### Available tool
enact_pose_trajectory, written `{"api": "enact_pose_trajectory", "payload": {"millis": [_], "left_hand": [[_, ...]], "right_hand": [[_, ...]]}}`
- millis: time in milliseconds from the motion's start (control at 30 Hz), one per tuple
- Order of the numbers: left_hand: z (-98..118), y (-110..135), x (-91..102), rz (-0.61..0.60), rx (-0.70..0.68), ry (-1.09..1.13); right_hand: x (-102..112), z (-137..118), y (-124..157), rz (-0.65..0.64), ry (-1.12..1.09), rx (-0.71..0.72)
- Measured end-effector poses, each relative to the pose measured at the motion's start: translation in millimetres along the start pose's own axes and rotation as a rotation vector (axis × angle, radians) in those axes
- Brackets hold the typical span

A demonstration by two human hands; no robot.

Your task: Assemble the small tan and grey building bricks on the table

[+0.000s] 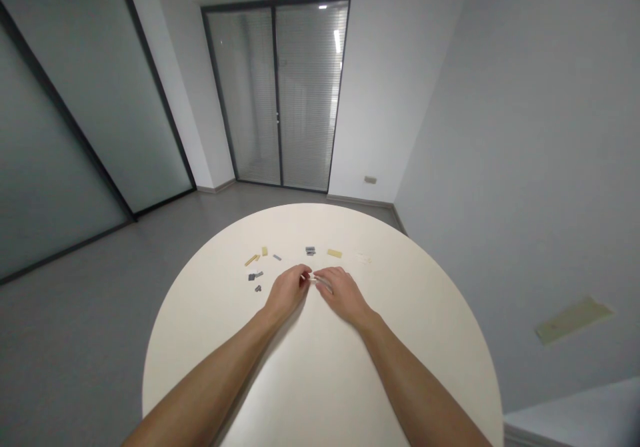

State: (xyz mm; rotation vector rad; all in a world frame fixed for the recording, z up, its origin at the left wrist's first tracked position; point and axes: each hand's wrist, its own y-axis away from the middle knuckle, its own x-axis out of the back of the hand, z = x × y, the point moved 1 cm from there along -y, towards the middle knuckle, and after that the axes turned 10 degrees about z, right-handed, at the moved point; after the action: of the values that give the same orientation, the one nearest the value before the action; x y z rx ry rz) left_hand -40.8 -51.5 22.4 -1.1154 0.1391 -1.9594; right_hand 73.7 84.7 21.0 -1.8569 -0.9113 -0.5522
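Observation:
Both my hands meet near the middle of a round cream table point(410, 340). My left hand point(287, 290) is curled, its fingertips pinching a small pale piece point(312, 278). My right hand point(340, 290) is also closed, its fingertips on the same piece from the other side. Small building pieces lie just beyond the hands: a yellow bar point(251, 259), a small yellow block point(265, 251), a yellow plate point(335, 253), a grey block point(310, 251) and dark grey bits point(254, 276).
A pale piece point(363, 257) lies at the far right of the scatter. Beyond the table is grey floor, a glass double door point(280, 93) with blinds, glass partitions at the left and a white wall at the right.

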Motion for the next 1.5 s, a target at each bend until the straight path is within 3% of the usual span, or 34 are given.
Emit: {"api": "enact_pose_trajectory", "payload": {"millis": [300, 467, 733, 1500], "left_hand": [[7.7, 2.0, 3.9, -0.018, 0.000, 0.031], [5.2, -0.1, 2.0, -0.020, 0.034, 0.097], [0.0, -1.1, -3.9, 0.017, 0.058, 0.228], [-4.8, -2.2, -6.7, 0.038, 0.028, 0.248]], "right_hand": [[-3.1, 5.0, -1.7, 0.053, -0.193, -0.176], [-4.1, 7.9, -0.9, 0.056, -0.272, -0.207], [-2.6, 6.0, -0.2, 0.091, -0.266, -0.181], [-0.5, 3.9, -0.3, 0.111, -0.169, -0.154]]}}
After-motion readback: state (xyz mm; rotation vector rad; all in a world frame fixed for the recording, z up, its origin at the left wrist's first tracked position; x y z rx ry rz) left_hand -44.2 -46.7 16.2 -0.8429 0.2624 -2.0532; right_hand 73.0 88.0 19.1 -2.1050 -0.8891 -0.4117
